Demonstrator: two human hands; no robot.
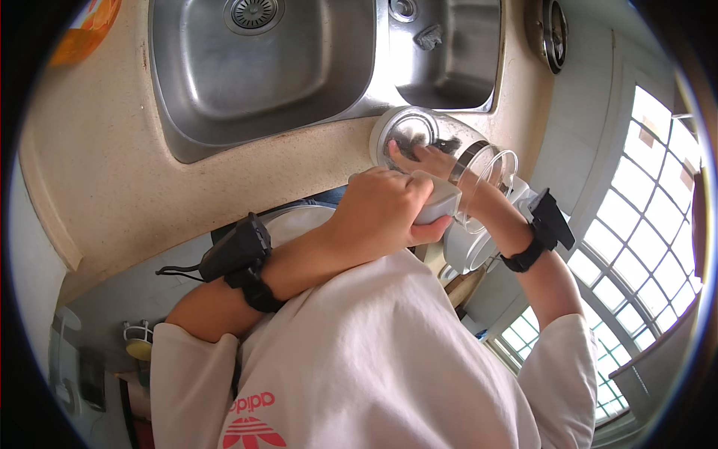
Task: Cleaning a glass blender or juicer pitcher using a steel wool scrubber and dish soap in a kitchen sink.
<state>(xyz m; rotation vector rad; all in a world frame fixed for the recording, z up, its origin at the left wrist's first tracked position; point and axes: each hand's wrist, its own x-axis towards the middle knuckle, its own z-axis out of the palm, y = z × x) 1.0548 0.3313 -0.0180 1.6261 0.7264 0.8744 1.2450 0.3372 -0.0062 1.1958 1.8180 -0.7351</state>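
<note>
A glass electric kettle (pixel 468 130) lies tilted at the counter's front edge, its base towards the small sink basin. My left hand (pixel 387 207) grips its pale grey handle (pixel 440 196) from above. Through the open mouth, my right hand (pixel 429 160) reaches inside the kettle, with the wrist at the glass rim. Its fingers look spread near the round metal bottom (pixel 412 129); glass and reflections blur them. I see nothing held in that hand. Black devices are strapped to my left forearm (pixel 238 247) and right forearm (pixel 547 221).
A large steel sink basin (pixel 252 84) is beside a smaller one (pixel 454 67), where a crumpled piece (pixel 429 37) lies. The beige counter (pixel 112 146) surrounds them. An orange item (pixel 84 39) stands far left, a round metal-rimmed object (pixel 554 36) far right. White appliance parts (pixel 468 250) show below the kettle.
</note>
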